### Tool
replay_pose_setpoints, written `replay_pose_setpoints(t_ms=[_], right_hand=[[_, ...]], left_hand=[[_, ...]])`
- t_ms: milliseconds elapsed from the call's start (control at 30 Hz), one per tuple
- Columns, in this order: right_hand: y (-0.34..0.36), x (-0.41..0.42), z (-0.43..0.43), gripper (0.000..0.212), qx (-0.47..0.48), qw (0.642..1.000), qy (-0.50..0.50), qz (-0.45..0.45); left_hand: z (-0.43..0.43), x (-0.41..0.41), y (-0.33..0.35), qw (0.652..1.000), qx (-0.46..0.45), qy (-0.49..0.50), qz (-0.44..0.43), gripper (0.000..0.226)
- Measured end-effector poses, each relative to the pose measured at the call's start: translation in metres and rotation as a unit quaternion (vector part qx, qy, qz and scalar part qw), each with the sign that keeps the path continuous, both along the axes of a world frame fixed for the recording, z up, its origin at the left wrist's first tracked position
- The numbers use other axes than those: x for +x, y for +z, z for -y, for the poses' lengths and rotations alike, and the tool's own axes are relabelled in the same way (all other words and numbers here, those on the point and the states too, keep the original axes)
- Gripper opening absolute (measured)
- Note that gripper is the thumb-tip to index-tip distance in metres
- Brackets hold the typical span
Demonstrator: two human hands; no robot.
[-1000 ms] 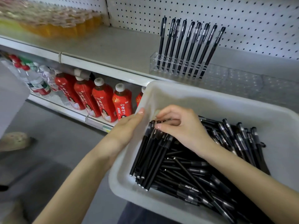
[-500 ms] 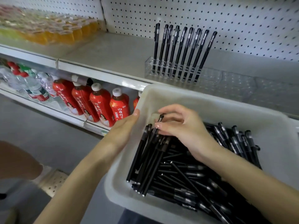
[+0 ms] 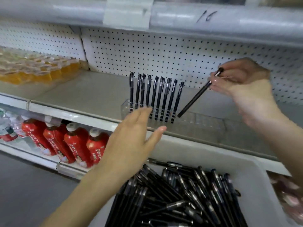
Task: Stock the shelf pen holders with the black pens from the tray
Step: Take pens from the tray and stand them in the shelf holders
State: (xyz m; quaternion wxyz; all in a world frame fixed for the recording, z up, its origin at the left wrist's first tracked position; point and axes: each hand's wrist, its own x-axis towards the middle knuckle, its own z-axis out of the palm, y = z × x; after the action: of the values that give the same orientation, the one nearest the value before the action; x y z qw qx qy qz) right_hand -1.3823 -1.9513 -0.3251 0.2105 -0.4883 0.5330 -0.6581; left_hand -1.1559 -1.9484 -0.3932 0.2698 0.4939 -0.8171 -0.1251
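The fingers (image 3: 218, 86) of the right hand (image 3: 242, 86) pinch one black pen (image 3: 193, 99) by its upper end. Its tip slants down-left of them to the clear pen holder (image 3: 205, 122), just beside the row of standing pens (image 3: 157, 95). Best to tilt it upright over the next free slot before releasing, while the left hand (image 3: 131, 141), fingers spread wide and empty above the tray (image 3: 255, 177), could steady the holder.

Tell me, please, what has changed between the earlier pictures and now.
The right hand has picked one pen out of the tray and lifted it to the holder, tip down beside the standing row. The left hand has left the heap in the tray and risen, open, in front of the holder. The standing row and the heap stay as they were.
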Motion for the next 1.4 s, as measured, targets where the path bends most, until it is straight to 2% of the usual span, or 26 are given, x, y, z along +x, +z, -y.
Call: replay_pose_setpoints(t_ms=[67,167,400,633,867,1100,1400], right_hand=[[0.0,-0.007,0.009,0.028,-0.001,1.0,-0.014,-0.022],[-0.007,-0.013,0.022,0.03,0.0,0.999,-0.016,-0.034],[-0.022,-0.019,0.045,0.028,0.02,0.997,-0.021,-0.066],[-0.013,-0.027,0.055,0.028,-0.007,0.994,-0.029,-0.108],[-0.027,-0.017,0.063,0.029,0.065,0.978,0.018,-0.197],[-0.029,-0.011,0.064,0.03,0.085,0.974,0.028,-0.21],[-0.029,-0.008,0.064,0.042,0.133,0.955,0.044,-0.262]], left_hand=[[0.007,-0.019,-0.004,0.995,-0.042,-0.058,0.069,0.071],[0.02,-0.034,-0.009,0.988,-0.048,-0.082,0.12,0.071],[0.039,-0.04,-0.034,0.983,-0.056,-0.088,0.15,0.074],[0.045,-0.041,-0.041,0.986,-0.053,-0.092,0.127,0.075],[0.046,-0.041,-0.043,0.988,-0.052,-0.096,0.107,0.078],[0.046,-0.039,-0.046,0.99,-0.05,-0.095,0.096,0.079],[0.047,-0.038,-0.048,0.99,-0.052,-0.1,0.085,0.077]])
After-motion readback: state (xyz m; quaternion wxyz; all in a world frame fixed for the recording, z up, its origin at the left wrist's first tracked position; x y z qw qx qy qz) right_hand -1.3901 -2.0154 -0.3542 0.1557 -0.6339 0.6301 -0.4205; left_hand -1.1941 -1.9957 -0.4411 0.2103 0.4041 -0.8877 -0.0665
